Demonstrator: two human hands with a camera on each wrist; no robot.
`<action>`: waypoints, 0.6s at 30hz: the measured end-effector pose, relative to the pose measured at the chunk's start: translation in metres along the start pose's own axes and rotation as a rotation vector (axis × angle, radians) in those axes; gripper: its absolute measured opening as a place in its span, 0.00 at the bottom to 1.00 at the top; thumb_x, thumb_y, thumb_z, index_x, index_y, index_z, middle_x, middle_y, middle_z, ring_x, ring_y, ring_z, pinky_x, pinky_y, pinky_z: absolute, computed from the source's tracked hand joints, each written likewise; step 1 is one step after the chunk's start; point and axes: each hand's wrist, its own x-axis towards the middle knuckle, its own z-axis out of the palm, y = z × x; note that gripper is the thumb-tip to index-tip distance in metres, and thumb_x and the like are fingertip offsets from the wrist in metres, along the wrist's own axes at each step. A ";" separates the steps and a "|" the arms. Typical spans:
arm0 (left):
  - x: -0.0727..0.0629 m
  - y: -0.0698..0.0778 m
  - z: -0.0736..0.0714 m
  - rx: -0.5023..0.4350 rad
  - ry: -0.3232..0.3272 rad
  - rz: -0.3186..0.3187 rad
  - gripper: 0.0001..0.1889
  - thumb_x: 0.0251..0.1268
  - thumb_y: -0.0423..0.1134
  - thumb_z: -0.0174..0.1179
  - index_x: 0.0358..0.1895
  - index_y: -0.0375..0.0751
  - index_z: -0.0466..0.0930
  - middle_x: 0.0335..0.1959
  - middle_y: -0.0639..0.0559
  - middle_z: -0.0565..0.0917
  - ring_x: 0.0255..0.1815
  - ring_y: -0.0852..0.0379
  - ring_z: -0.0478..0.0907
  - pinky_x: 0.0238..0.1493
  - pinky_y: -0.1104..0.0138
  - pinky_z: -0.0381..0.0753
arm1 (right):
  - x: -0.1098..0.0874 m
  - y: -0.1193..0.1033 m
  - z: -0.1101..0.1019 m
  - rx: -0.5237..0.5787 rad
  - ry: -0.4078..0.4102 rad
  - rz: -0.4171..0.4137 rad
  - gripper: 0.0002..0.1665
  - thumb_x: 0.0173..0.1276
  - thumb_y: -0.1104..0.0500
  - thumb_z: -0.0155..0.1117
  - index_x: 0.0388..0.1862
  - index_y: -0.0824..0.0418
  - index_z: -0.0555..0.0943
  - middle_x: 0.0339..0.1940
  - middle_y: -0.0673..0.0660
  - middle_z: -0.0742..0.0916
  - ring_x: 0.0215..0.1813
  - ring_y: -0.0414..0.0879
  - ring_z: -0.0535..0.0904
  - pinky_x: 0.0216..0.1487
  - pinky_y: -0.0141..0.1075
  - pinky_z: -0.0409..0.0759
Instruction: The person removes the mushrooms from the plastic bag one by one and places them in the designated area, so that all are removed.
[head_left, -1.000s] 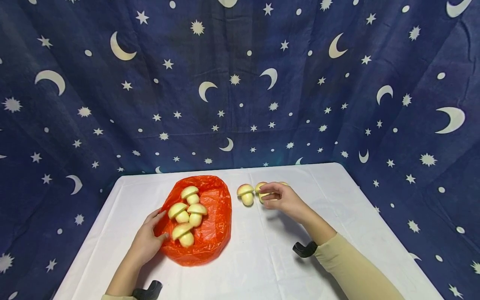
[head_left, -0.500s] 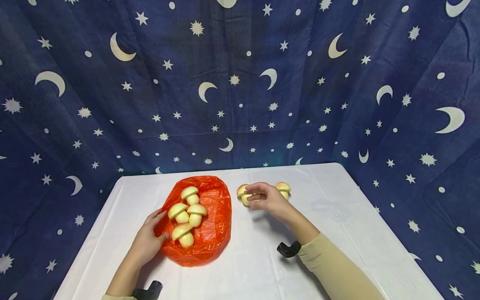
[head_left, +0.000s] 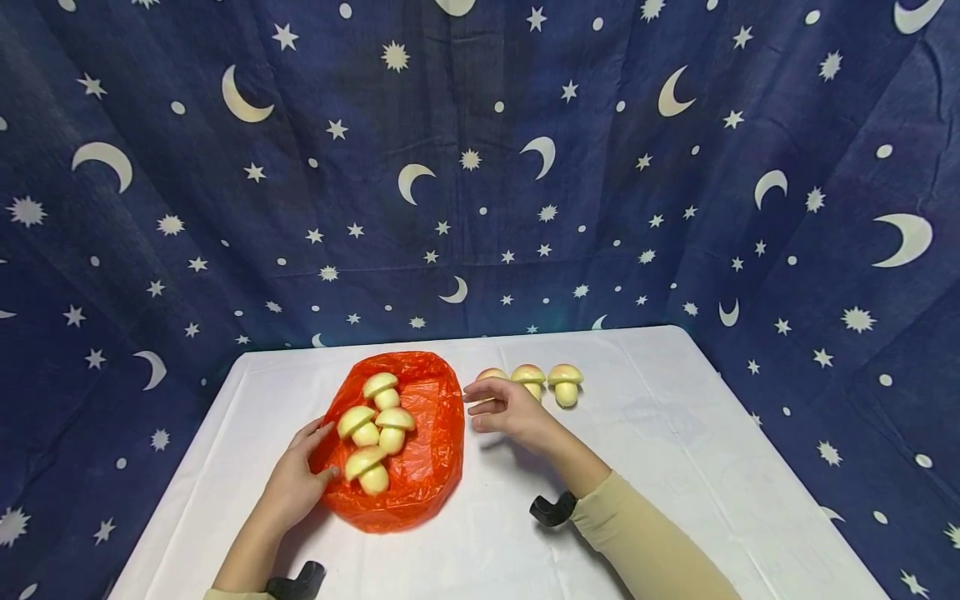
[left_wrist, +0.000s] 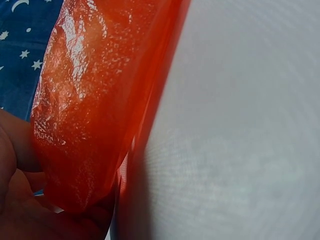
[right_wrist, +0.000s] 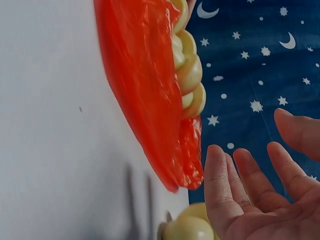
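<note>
A red plastic bag lies with its mouth spread on the table. Several pale yellow toy mushrooms are inside it, bunched toward the left. My left hand grips the bag's left rim, with thumb and fingers on either side of the film in the left wrist view. Just right of the bag, my right hand hovers over the table with relaxed, spread fingers and holds nothing. It partly hides a mushroom with a reddish cap. Beside that one stand a middle mushroom and a right one.
A white cloth covers the table. Behind it hangs a dark blue curtain with moons and stars. Each wrist wears a black camera mount, such as the right one.
My right hand has moved left along the row, from the middle mushroom to the leftmost, near the bag. The middle and right mushrooms are uncovered. My left hand and the bag stay put.
</note>
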 end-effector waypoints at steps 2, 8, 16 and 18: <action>0.000 0.000 0.000 -0.003 -0.002 -0.003 0.39 0.69 0.27 0.65 0.83 0.33 0.62 0.88 0.35 0.55 0.88 0.26 0.51 0.84 0.31 0.54 | 0.001 0.001 0.005 0.012 -0.012 -0.001 0.32 0.70 0.71 0.67 0.72 0.77 0.73 0.71 0.79 0.79 0.68 0.74 0.82 0.55 0.38 0.92; -0.001 -0.001 0.000 0.000 0.009 0.019 0.39 0.69 0.27 0.65 0.82 0.32 0.63 0.87 0.34 0.56 0.87 0.26 0.52 0.84 0.30 0.55 | 0.005 0.006 0.020 0.045 -0.032 -0.005 0.34 0.69 0.71 0.68 0.73 0.77 0.72 0.70 0.78 0.79 0.67 0.72 0.83 0.54 0.39 0.93; -0.002 0.000 -0.001 -0.004 0.010 0.017 0.39 0.69 0.27 0.65 0.82 0.31 0.63 0.87 0.34 0.56 0.87 0.26 0.52 0.84 0.31 0.55 | 0.011 0.010 0.034 0.066 -0.030 0.021 0.35 0.68 0.70 0.68 0.73 0.76 0.72 0.71 0.78 0.80 0.68 0.73 0.83 0.52 0.35 0.92; -0.002 0.000 -0.001 -0.004 0.008 0.015 0.39 0.69 0.27 0.66 0.82 0.32 0.63 0.87 0.34 0.56 0.87 0.27 0.52 0.84 0.31 0.55 | 0.012 0.011 0.037 0.068 -0.027 0.027 0.35 0.69 0.70 0.69 0.73 0.76 0.72 0.71 0.78 0.80 0.67 0.72 0.84 0.52 0.35 0.92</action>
